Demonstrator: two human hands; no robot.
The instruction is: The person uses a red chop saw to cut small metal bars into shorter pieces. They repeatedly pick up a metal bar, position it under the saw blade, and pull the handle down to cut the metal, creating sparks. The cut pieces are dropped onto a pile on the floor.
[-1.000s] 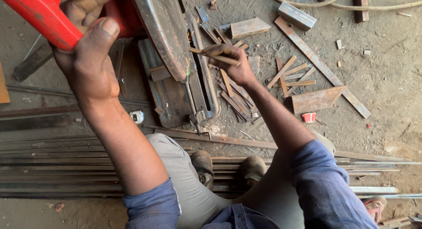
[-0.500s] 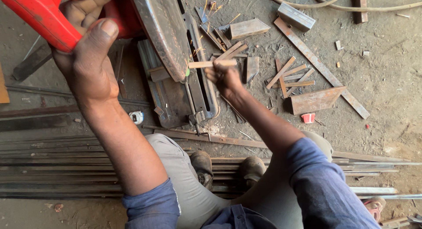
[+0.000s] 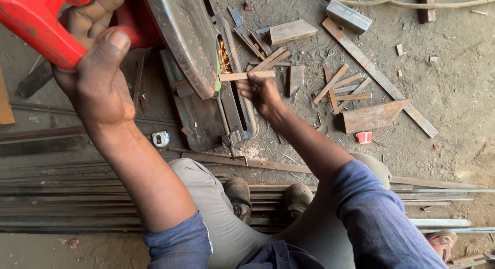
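Sparks are spitting out just where the chop saw's grey blade guard comes down on a short metal strip, a little left of the top centre of the frame. The right hand pinches that strip by its free end, fingers clenched on it, very near the guard and the spray. The left hand is wrapped tight around the red saw handle in the upper left corner.

Such a short piece held by bare fingers looks risky to me: if the wheel grabs it, the strip could twist or be flung, and the hand might be dragged toward the cut. It should also heat up quickly, and a flinch would do the same harm. I can't see any clamp biting on the strip, though the guard hides part of the saw base.

Cut offcuts lie scattered to the right of the centre, and long steel bars run under the shoes at the bottom, so footing seems poor if the person has to jerk back.
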